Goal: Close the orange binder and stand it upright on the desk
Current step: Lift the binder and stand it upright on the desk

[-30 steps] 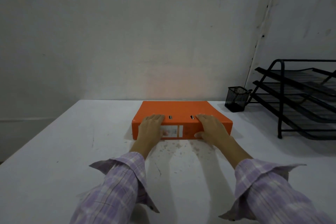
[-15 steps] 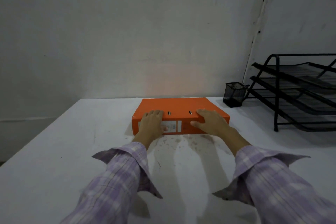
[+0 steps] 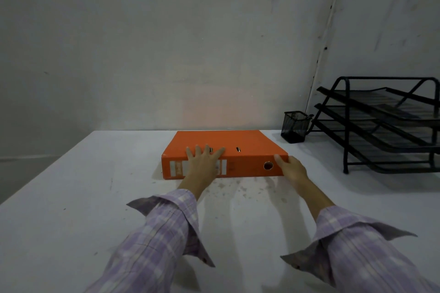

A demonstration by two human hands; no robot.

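The orange binder (image 3: 240, 141) lies flat and closed on the white desk (image 3: 71, 197), its spine with a white label and a round finger hole facing me. My left hand (image 3: 203, 163) rests flat on the front edge of the cover, fingers spread over the spine's label. At the binder's front right corner, my right hand (image 3: 291, 169) wraps around the end, thumb on top, just right of the finger hole.
A black mesh pen cup (image 3: 294, 129) stands at the back right near the wall. A black three-tier wire paper tray (image 3: 385, 126) fills the right side. The wall runs close behind the binder.
My right hand has slid from the spine's middle right to the binder's right corner, uncovering the finger hole. My left hand shifted slightly right along the spine. The binder stays flat.
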